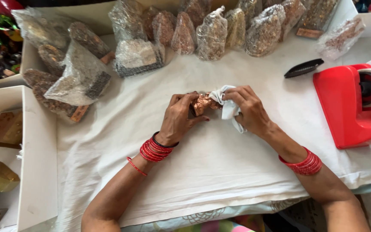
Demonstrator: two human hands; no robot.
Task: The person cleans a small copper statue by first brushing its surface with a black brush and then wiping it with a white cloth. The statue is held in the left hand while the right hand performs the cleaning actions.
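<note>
My left hand (pixel 177 118) grips a small copper-coloured metal figurine (pixel 203 103) over the white cloth-covered table (pixel 202 163). My right hand (pixel 247 109) holds a small white rag (pixel 228 107) bunched against the figurine's right end. Both wrists wear red bangles. The figurine's base is hidden by my left fingers.
A row of bubble-wrapped figurines (pixel 211 34) lines the back of the table, with more wrapped ones (pixel 78 77) at the left. A red tape dispenser (pixel 348 107) stands at the right, a black oval object (pixel 303 68) behind it. A white box (pixel 26 159) at left holds brass pieces.
</note>
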